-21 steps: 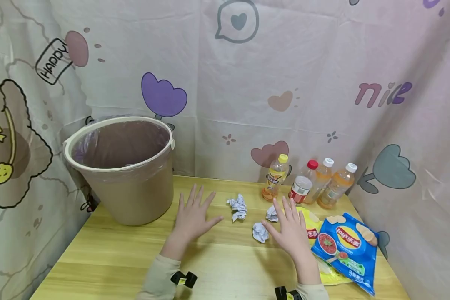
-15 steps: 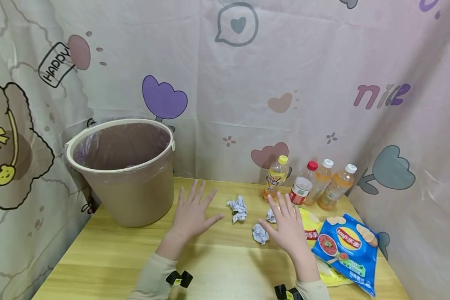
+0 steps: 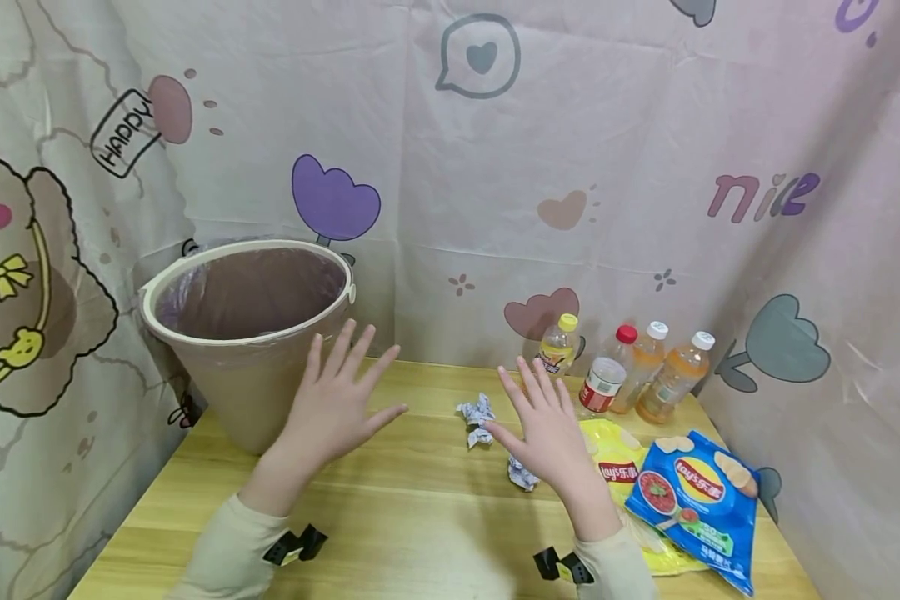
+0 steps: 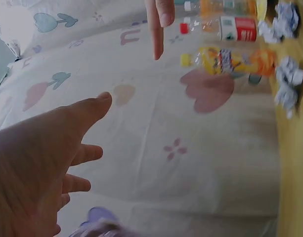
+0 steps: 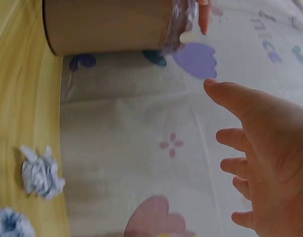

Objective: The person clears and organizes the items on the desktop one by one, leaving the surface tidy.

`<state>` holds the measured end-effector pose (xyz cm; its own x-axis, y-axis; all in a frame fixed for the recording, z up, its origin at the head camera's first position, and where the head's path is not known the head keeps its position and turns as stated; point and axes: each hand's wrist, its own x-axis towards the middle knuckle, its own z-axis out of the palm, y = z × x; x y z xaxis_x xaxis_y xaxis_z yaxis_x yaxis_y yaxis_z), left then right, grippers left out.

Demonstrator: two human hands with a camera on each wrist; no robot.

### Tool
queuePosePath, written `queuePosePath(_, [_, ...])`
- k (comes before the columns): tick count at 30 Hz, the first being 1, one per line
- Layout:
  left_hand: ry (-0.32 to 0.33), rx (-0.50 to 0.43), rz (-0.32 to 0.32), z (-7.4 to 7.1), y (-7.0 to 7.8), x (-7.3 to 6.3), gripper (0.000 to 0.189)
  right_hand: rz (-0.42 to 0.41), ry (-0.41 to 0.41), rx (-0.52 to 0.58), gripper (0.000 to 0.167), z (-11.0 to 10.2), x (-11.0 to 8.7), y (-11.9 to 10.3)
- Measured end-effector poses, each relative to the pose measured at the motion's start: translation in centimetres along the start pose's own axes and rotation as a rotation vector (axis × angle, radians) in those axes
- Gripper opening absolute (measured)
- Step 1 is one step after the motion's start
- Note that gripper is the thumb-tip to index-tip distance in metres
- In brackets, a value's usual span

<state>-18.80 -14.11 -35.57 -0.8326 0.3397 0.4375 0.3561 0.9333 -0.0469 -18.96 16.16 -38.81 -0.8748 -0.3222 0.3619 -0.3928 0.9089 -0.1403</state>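
My left hand hovers over the table with its fingers spread, in front of the right side of a beige lined trash bin. Above the table's middle right, my right hand also has spread fingers and holds nothing. One crumpled paper ball lies left of the right hand's fingertips. Another paper ball is partly covered by that hand. In the left wrist view the left thumb stands apart from the fingers. The right wrist view shows bare fingers and the two paper balls, one at the corner.
Behind the right hand stand a yellow-capped bottle, a red-capped bottle and two white-capped bottles. A blue chip bag overlaps a yellow chip bag at the right. A printed cloth hangs behind the wooden table.
Both hands have lifted away from the table. The left hand has shifted left toward the bin, and the right hand has shifted slightly left, now covering one paper ball. The head view has tilted slightly.
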Motion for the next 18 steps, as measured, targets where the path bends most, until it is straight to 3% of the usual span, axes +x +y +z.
queuePosePath(7, [0.115, -0.051, 0.036, -2.3, -3.6, -0.7, 0.076, -0.094, -0.004, 0.007, 0.077, -0.5, 1.6, -2.7])
queuePosePath(13, [0.091, -0.017, -0.015, -4.4, -6.5, -1.4, 0.075, -0.19, 0.017, 0.004, 0.078, -0.2, 3.2, -4.9])
queuePosePath(18, [0.073, 0.015, -0.046, -5.2, -8.7, -2.0, 0.074, -0.254, 0.029, -0.032, 0.079, -0.2, 4.5, -6.6])
